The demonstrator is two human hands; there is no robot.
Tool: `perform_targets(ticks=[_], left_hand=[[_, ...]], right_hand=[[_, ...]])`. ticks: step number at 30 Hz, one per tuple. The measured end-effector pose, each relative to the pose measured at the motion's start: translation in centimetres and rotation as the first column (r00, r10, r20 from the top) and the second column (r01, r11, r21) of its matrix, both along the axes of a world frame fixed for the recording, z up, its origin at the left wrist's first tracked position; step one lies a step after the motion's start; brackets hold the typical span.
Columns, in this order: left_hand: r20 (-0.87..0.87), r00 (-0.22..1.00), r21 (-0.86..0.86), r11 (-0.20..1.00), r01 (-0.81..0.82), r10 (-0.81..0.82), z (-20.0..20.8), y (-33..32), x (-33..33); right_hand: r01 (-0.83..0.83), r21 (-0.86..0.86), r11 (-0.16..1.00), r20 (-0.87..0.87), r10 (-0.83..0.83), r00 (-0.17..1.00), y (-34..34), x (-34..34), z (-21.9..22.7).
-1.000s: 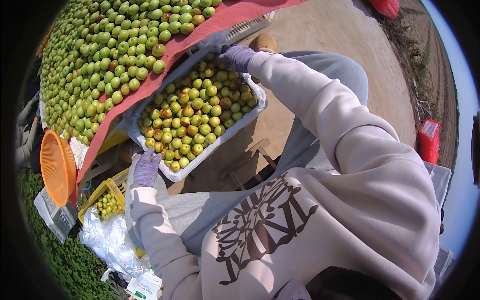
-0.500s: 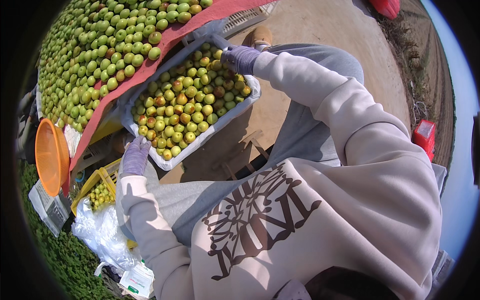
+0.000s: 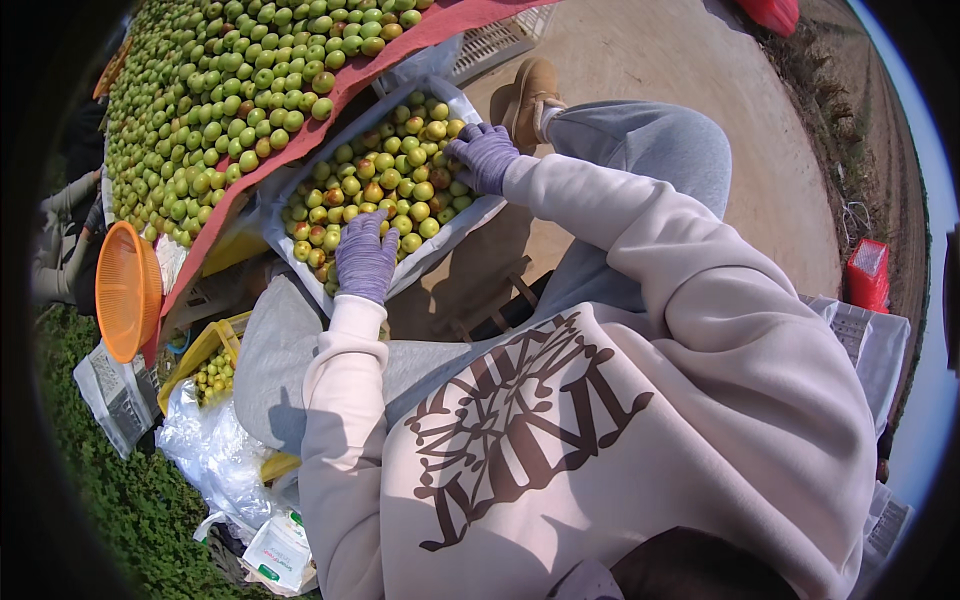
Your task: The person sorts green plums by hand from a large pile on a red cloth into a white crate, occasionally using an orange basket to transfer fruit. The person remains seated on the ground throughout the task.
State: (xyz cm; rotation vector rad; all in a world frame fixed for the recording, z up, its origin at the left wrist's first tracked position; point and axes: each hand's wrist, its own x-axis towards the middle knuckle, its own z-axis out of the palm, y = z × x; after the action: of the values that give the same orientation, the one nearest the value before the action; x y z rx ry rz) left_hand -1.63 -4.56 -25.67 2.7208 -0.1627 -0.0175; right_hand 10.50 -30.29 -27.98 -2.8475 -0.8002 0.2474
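Observation:
A lined crate (image 3: 462, 232) full of green and reddish jujubes (image 3: 385, 180) sits tilted in front of my knees. My left hand (image 3: 366, 258), in a purple knitted glove, lies over the near rim with its fingers stretched out on the jujubes. At the right side of the crate my right hand (image 3: 485, 157), gloved alike, rests its spread fingers on the fruit by the rim. The undersides of both hands are hidden. Beyond the crate a large heap of jujubes (image 3: 215, 105) is spread behind a red cloth edge (image 3: 290, 150).
An orange basket (image 3: 128, 290) hangs at the left, above a yellow crate (image 3: 170, 385) holding smaller fruit. Clear plastic bags (image 3: 205, 440) lie below it. A white crate (image 3: 490, 50) stands behind. At the right are a red package (image 3: 868, 275) and a lined crate (image 3: 870, 350).
My left hand has moved from the crate's left corner onto the jujubes near the front rim. The right hand has come slightly nearer, from the far right corner to the right side.

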Motion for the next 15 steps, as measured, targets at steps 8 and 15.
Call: perform_targets(ticks=[8, 15], left_hand=[[-0.001, 1.000, 0.369, 0.929, 0.021, -0.023, -3.0, -5.5, 2.1], [-0.226, 0.973, 0.420, 0.896, 0.143, -0.050, -4.9, -6.5, 1.2]], right_hand=[[0.220, -0.172, 0.960, -0.131, -0.243, 0.961, 7.2, -0.6, 2.3], [0.337, -0.292, 0.895, -0.319, -0.424, 0.848, 9.4, 2.2, 0.2]])
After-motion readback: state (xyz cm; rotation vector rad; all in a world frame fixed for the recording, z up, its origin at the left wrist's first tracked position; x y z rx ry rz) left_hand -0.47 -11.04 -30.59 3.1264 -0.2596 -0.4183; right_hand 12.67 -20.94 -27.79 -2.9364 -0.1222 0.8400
